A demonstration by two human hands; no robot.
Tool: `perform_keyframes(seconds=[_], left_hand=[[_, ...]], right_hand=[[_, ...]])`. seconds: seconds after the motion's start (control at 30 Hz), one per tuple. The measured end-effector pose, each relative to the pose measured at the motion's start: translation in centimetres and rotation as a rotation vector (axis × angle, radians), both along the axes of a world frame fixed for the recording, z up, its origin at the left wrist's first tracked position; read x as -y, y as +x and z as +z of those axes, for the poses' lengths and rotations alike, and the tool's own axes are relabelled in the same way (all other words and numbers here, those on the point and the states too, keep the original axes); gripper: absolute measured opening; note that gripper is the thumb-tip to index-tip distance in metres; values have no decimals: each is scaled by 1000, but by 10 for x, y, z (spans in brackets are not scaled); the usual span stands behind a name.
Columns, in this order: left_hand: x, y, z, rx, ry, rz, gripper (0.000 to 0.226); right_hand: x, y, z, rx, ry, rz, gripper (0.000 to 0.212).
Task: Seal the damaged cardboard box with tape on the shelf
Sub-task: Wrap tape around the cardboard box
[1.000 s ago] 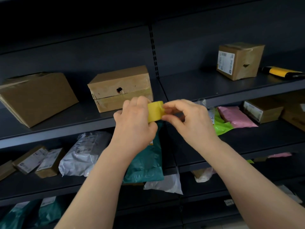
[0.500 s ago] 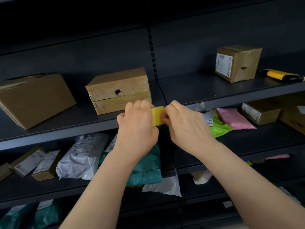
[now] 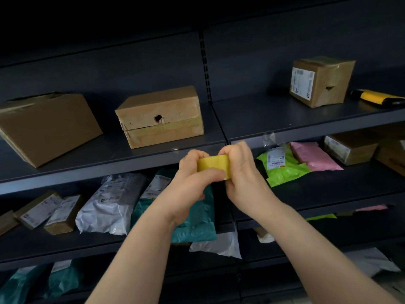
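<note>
Three cardboard boxes (image 3: 46, 128) (image 3: 160, 115) (image 3: 322, 82) on the top shelf (image 3: 263, 115), one yellow-handled tool (image 3: 374, 98), one tape roll (image 3: 213, 162), two hands (image 3: 190, 178) (image 3: 243, 174).

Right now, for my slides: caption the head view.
Left hand and right hand grip a yellow tape roll near the holed cardboard box on the shelf.

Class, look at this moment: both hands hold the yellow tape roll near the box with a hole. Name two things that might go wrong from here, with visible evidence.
1. The left hand and right hand wrap the tape roll tightly; no free end shows, so a pulled strip might stick to fingers or fold over.
2. The middle box has a hole, and the right box is torn too; the wrong one might get sealed.
</note>
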State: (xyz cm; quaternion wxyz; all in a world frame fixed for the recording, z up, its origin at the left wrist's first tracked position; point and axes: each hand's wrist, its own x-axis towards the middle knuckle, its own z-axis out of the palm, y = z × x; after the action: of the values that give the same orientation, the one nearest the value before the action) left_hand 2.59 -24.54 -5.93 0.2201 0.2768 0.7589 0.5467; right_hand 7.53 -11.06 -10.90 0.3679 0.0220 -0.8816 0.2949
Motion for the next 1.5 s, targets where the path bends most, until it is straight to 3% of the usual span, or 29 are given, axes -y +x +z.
perform_keyframes(seconds=[0.2,0.43,0.63,0.77,0.87,0.97,1.1,1.17,1.3,1.4,1.5], left_hand=[[-9,-1,-3,83,220,72,37],[-12,-1,-2,-27,231,76,39],[-16,-4,1,10,249,131,30],[-18,-2,-4,-249,108,168,43],[-8,-10,0,-287,25,35,46],[5,-19,11,-420,-100,-141,40],[5,-20,9,-624,-214,-47,27],[5,-19,7,-719,-262,48,28],[4,-14,5,-823,-307,102,33],[3,-9,6,-824,-323,126,34],[4,-4,8,-822,-325,131,34]], right_hand=[[7,-5,-2,-73,55,-57,65],[6,-3,12,-17,17,-77,67],[8,-6,10,-35,52,-124,67],[6,-9,13,-47,70,-139,68],[-1,-8,15,-36,20,-95,64],[-10,-4,19,6,-152,26,59],[-14,8,22,125,-122,145,67],[-11,13,24,62,-117,106,56],[-8,12,24,-129,-86,-38,12],[-6,12,24,-136,-30,-69,2],[-4,16,27,-153,119,-124,12]])
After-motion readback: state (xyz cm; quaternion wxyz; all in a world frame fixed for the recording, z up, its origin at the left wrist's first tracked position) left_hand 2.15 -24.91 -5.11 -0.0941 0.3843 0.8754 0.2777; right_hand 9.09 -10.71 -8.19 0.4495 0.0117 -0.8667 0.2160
